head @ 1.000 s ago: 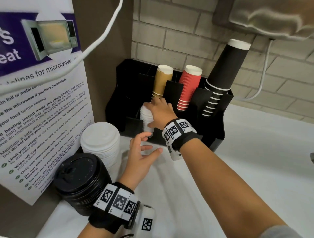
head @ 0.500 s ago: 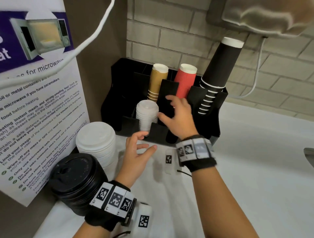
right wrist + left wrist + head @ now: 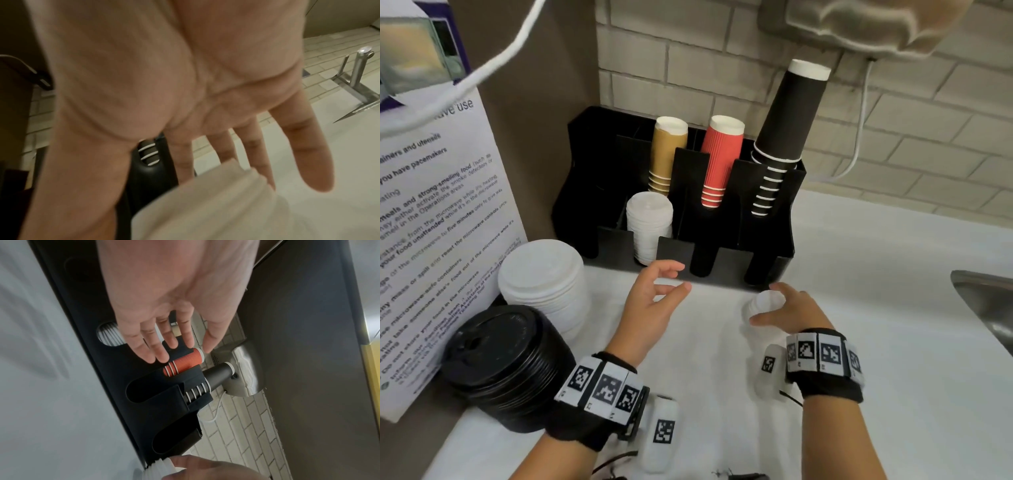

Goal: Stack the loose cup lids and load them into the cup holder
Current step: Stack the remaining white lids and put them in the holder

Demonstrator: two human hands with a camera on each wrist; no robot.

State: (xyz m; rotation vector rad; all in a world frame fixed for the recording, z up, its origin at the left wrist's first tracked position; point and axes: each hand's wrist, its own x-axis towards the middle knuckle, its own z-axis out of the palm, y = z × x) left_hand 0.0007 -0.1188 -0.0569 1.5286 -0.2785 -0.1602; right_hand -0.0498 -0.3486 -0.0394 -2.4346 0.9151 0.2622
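Observation:
The black cup holder [image 3: 726, 270] stands against the brick wall with tan, red and black cup stacks in its back slots. A stack of small white lids [image 3: 650, 226] sits in one front slot. A second short stack of small white lids [image 3: 758, 301] lies on the white counter before the holder's right end. My right hand [image 3: 768, 306] arches over it, thumb on the near side, fingers [image 3: 308, 154] straight on the far side. The left hand [image 3: 683, 275] hovers open and empty in front of the filled slot, also seen in the left wrist view [image 3: 176, 350].
A tall stack of large white lids [image 3: 541, 274] and a stack of black lids [image 3: 496, 359] stand at the left beside a microwave notice board [image 3: 431, 205]. A steel sink [image 3: 989, 301] edges in at the right. A white cable hangs above.
My right hand left the lid stack in the holder slot and swung right and down to the short stack on the counter. The left hand barely moved.

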